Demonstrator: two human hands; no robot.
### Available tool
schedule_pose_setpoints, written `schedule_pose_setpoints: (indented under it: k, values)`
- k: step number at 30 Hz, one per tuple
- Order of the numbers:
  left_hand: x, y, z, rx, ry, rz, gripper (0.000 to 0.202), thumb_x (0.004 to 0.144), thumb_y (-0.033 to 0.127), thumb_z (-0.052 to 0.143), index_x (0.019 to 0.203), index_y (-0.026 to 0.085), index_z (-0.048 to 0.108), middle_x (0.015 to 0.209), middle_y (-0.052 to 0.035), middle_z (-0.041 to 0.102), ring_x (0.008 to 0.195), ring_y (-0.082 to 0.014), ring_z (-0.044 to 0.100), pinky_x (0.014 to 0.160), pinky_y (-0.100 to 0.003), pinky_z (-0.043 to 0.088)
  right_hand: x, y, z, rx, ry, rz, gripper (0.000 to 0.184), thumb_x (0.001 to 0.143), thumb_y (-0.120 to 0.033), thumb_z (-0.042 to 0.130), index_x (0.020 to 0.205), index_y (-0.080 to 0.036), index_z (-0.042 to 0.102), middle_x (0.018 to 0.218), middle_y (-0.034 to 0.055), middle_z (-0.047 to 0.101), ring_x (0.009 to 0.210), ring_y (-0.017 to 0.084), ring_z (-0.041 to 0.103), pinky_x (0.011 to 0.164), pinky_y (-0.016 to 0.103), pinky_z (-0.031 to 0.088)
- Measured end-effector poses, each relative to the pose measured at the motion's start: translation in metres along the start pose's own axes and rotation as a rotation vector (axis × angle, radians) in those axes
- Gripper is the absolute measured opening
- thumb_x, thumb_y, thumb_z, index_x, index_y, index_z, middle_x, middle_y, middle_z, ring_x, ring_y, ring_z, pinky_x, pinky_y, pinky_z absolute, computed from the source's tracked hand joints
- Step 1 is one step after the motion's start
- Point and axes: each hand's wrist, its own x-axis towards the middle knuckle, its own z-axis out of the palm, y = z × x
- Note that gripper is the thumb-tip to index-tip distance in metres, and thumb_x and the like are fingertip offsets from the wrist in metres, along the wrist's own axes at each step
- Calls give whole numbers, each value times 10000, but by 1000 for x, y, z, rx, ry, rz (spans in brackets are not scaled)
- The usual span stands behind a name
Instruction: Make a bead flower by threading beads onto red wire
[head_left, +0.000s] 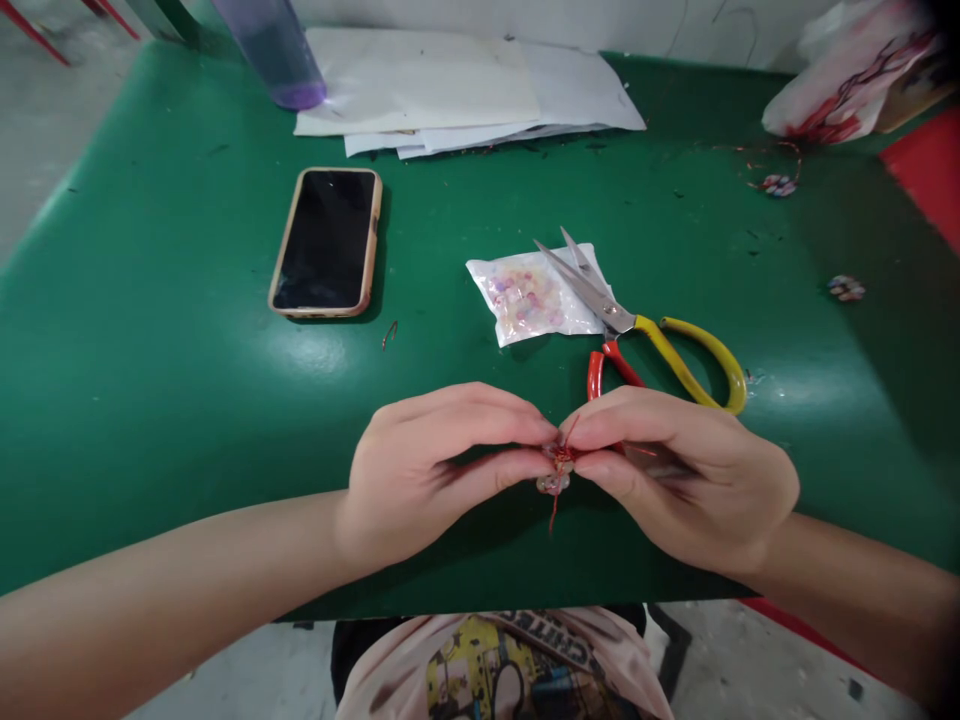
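Between the fingertips of both hands is a small cluster of clear beads [553,484] bound with thin red wire. My left hand [450,460] pinches it from the left with thumb and forefinger. From the other side my right hand [675,465] pinches the wired part, its fingers also closed. Loose wire ends stick out above and below the beads. Just beyond the hands lie scissors [615,312] with yellow handles, their blades apart over a clear packet of pastel beads [525,300]. A red-handled tool [595,375] is partly hidden behind my right hand.
On the green table [187,400] lie a phone [326,240], a wire scrap [389,334] and two bead clusters, one farther [778,185] and one nearer [846,288]. Papers [450,85], a purple bottle [277,50] and a plastic bag [847,75] line the back.
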Motion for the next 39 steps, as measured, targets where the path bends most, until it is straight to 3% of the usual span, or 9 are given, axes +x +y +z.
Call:
schedule_pose_setpoints:
  k: [4,9,14,22,27,36,39]
  values:
    - [0,0,-1,16,-2,18,81,756,113,676,820,162,678,799,-48,719,728,-105,672,679,-161,570,3,2,-2,-61,-28,-44,118,806,-87,603,891,-164,629,784,25,700,719,93,655,655,196,557]
    - [-3,-2,1,-69,17,-28,104,743,101,682,810,180,687,796,-40,706,702,-114,668,631,-191,572,7,5,-5,-94,-69,-144,97,802,-69,604,867,-138,624,782,29,697,762,83,654,688,165,548]
    - [-4,-4,4,-245,38,-139,133,707,93,712,807,178,698,775,-41,707,697,-132,667,640,-230,578,9,6,-6,-152,-78,-154,62,809,-69,593,826,-123,620,768,43,685,754,76,641,702,149,536]
    - [-1,-5,5,-349,-4,-142,98,702,72,711,772,139,703,763,-56,702,664,-120,668,635,-207,575,6,6,-7,-176,-101,-184,63,818,-62,569,839,-110,604,738,61,667,702,82,624,659,170,538]
    - [-2,-6,5,-328,-20,-78,124,709,75,707,800,158,699,781,-54,698,683,-130,667,634,-229,581,2,4,-5,-163,-101,-202,108,810,-37,557,868,-123,588,755,67,660,720,101,623,647,207,548]
    - [1,-3,-4,-144,-60,102,70,786,123,646,841,129,688,795,-80,689,757,-135,648,761,-282,578,7,6,-9,-96,-140,-267,58,849,-85,551,881,-85,600,799,77,668,785,81,645,725,151,555]
    - [1,-3,-5,-116,-50,133,70,804,124,628,842,122,686,811,-86,686,769,-130,638,744,-270,570,10,7,-12,-133,-150,-286,81,835,-96,578,913,-102,601,831,67,677,806,69,651,759,130,549]
